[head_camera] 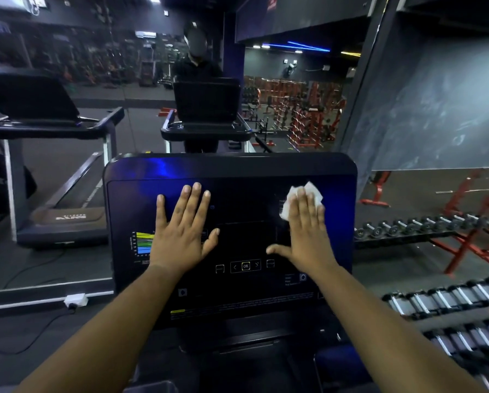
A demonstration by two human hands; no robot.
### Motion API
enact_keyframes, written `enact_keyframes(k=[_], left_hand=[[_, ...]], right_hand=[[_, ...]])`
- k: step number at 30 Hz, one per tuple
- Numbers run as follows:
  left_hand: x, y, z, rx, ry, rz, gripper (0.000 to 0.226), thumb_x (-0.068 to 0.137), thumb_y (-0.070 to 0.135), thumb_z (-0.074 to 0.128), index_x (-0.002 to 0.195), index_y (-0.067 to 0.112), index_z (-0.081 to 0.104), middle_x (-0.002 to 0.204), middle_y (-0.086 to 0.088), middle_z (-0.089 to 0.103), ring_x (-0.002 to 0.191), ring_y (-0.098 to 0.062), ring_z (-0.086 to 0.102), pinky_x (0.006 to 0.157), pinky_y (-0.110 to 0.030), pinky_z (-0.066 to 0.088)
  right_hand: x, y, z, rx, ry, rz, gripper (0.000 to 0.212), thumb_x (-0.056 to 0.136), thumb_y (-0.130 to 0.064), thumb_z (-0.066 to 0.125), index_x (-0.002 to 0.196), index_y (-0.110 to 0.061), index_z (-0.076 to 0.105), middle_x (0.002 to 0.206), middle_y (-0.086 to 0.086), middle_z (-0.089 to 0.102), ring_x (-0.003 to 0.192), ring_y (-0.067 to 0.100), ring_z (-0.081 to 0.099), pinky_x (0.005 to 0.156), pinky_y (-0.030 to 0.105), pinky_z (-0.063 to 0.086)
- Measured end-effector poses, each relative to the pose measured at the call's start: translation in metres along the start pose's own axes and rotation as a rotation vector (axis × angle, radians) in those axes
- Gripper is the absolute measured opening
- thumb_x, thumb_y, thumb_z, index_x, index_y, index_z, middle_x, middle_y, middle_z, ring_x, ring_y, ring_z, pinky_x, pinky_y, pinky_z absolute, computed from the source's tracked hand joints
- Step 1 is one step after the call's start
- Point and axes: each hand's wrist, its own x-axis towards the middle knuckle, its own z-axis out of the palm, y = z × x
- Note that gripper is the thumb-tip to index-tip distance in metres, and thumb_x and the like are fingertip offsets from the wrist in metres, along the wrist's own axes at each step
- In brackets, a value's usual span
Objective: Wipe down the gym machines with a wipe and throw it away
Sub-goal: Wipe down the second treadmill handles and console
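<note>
A dark treadmill console (232, 171) fills the middle of the head view, its glossy panel facing me. My left hand (182, 228) lies flat on the panel's left half, fingers spread, holding nothing. My right hand (305, 231) presses a crumpled white wipe (311, 191) flat against the panel's upper right part; the wipe sticks out beyond the fingertips. An OK button (245, 266) with arrow keys sits between my wrists. A coloured chart sticker (142, 243) shows left of my left hand.
A mirror wall ahead reflects this treadmill (206, 109) and a person behind it. Another treadmill (53, 131) stands to the left. Dumbbell racks (450, 302) line the right side, with red-framed racks (470, 245) beyond. A white power socket (76, 300) with a cable lies on the floor left.
</note>
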Motion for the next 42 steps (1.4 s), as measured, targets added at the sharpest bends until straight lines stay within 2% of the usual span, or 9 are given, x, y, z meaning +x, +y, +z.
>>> enact_keyframes(k=[6, 12, 15, 20, 23, 26, 29, 34, 42], left_hand=[[0.001, 0.003, 0.001, -0.001, -0.018, -0.005, 0.084, 0.099, 0.059, 0.033, 0.165, 0.012, 0.011, 0.173, -0.009, 0.0, 0.16, -0.026, 0.001, 0.123, -0.067, -0.001], [-0.005, 0.01, 0.003, -0.05, 0.008, -0.011, 0.078, 0.1, 0.053, 0.038, 0.164, 0.012, 0.018, 0.173, -0.01, 0.003, 0.16, -0.028, 0.005, 0.121, -0.071, -0.001], [-0.024, 0.034, 0.009, -0.072, 0.015, 0.108, 0.079, 0.096, 0.052, 0.05, 0.162, 0.014, 0.028, 0.172, -0.011, 0.011, 0.159, -0.028, 0.013, 0.116, -0.078, 0.003], [-0.046, 0.075, 0.02, -0.048, -0.071, 0.144, 0.081, 0.099, 0.056, 0.045, 0.164, 0.014, 0.02, 0.173, -0.009, 0.007, 0.159, -0.027, 0.007, 0.117, -0.077, 0.002], [-0.05, 0.081, 0.026, -0.034, -0.074, 0.139, 0.08, 0.101, 0.058, 0.037, 0.165, 0.014, 0.016, 0.173, -0.01, 0.005, 0.159, -0.027, 0.007, 0.118, -0.075, 0.003], [-0.052, 0.08, 0.03, -0.046, -0.051, 0.152, 0.078, 0.102, 0.058, 0.034, 0.165, 0.014, 0.017, 0.173, -0.009, 0.007, 0.159, -0.027, 0.008, 0.119, -0.074, 0.005], [-0.053, 0.081, 0.033, -0.035, -0.054, 0.152, 0.078, 0.102, 0.058, 0.033, 0.165, 0.015, 0.015, 0.173, -0.009, 0.005, 0.16, -0.027, 0.006, 0.12, -0.073, 0.002], [-0.054, 0.083, 0.034, -0.021, -0.07, 0.141, 0.079, 0.102, 0.059, 0.027, 0.165, 0.015, 0.01, 0.173, -0.009, 0.001, 0.16, -0.027, 0.002, 0.121, -0.07, -0.004], [-0.054, 0.084, 0.034, -0.02, -0.049, 0.147, 0.079, 0.103, 0.059, 0.027, 0.165, 0.015, 0.009, 0.173, -0.009, 0.002, 0.16, -0.027, 0.002, 0.121, -0.069, -0.004]], right_hand=[[0.0, 0.035, -0.008, 0.209, 0.112, 0.392, 0.134, 0.071, -0.101, 0.019, 0.157, -0.006, -0.022, 0.165, 0.02, -0.026, 0.152, 0.033, -0.027, 0.124, 0.06, -0.003], [-0.066, -0.025, 0.052, 0.043, -0.094, -0.005, 0.135, 0.072, -0.098, 0.024, 0.159, -0.001, -0.012, 0.166, 0.021, -0.02, 0.155, 0.039, -0.015, 0.123, 0.063, 0.004], [-0.115, 0.011, 0.079, 0.007, -0.112, 0.101, 0.127, 0.077, -0.096, 0.021, 0.161, -0.005, -0.005, 0.169, 0.016, -0.012, 0.157, 0.035, -0.006, 0.117, 0.068, 0.024], [-0.086, 0.026, 0.054, 0.179, -0.027, 0.401, 0.136, 0.073, -0.1, 0.022, 0.156, -0.002, -0.023, 0.162, 0.019, -0.031, 0.152, 0.036, -0.025, 0.124, 0.061, -0.002], [-0.086, -0.013, 0.062, 0.168, -0.073, 0.216, 0.137, 0.072, -0.1, 0.023, 0.156, -0.001, -0.021, 0.162, 0.023, -0.03, 0.152, 0.04, -0.024, 0.122, 0.056, -0.015], [-0.134, -0.035, 0.097, 0.091, -0.198, 0.009, 0.134, 0.073, -0.098, 0.027, 0.16, -0.001, -0.006, 0.168, 0.022, -0.014, 0.156, 0.041, -0.004, 0.123, 0.06, -0.001], [-0.177, -0.008, 0.116, 0.072, -0.291, 0.125, 0.129, 0.075, -0.097, 0.027, 0.162, -0.005, 0.0, 0.17, 0.015, -0.008, 0.156, 0.037, 0.009, 0.118, 0.064, 0.012], [-0.139, 0.046, 0.084, 0.107, -0.19, 0.397, 0.132, 0.075, -0.098, 0.017, 0.158, -0.002, -0.016, 0.166, 0.018, -0.023, 0.155, 0.035, -0.017, 0.121, 0.067, 0.001], [-0.106, 0.015, 0.075, 0.147, -0.085, 0.258, 0.135, 0.074, -0.097, 0.025, 0.157, 0.001, -0.017, 0.164, 0.023, -0.024, 0.153, 0.039, -0.021, 0.125, 0.054, -0.011]])
